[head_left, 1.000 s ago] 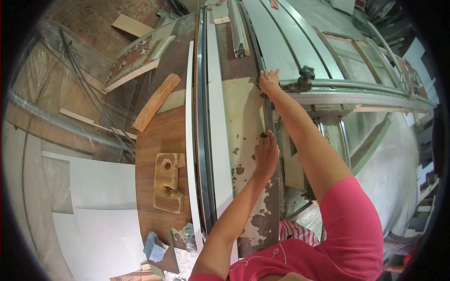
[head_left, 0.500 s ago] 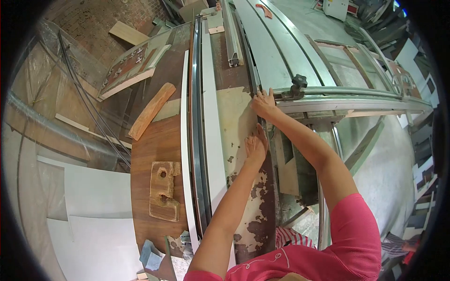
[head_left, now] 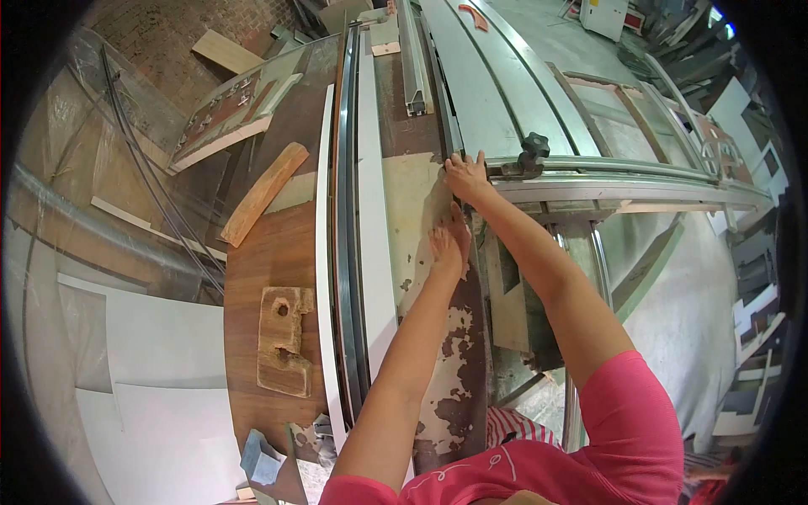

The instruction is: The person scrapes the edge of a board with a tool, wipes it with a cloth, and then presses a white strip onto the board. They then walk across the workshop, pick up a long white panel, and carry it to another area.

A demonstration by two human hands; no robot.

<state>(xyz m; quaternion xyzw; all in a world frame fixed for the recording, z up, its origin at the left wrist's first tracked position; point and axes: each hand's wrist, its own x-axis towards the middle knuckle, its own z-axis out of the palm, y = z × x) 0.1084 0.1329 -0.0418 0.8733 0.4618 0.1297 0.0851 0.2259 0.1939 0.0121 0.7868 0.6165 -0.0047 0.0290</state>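
My left hand [head_left: 449, 238] lies on the worn, peeling machine table [head_left: 411, 200], fingers extended along its dark right edge. Just beyond it, my right hand [head_left: 468, 177] rests at the seam between this table and the ribbed metal sliding table [head_left: 488, 93], its fingers apart. Close to my right fingertips is the end of a metal crossbar [head_left: 623, 167] with a black star knob [head_left: 534, 145]. Nothing shows in either hand, though the undersides of the fingers are hidden.
A long metal fence [head_left: 348, 252] runs along my left, beside white strips. A notched wooden block [head_left: 284, 341] and a wooden stick [head_left: 265, 194] lie on the brown board [head_left: 244, 320]. White panels [head_left: 172, 438] stand at lower left. An orange handle-like piece [head_left: 474, 17] lies on the sliding table.
The whole view has shifted slightly, so the tables and both hands appear a little further left. My hands keep nearly the same places at the table edge.
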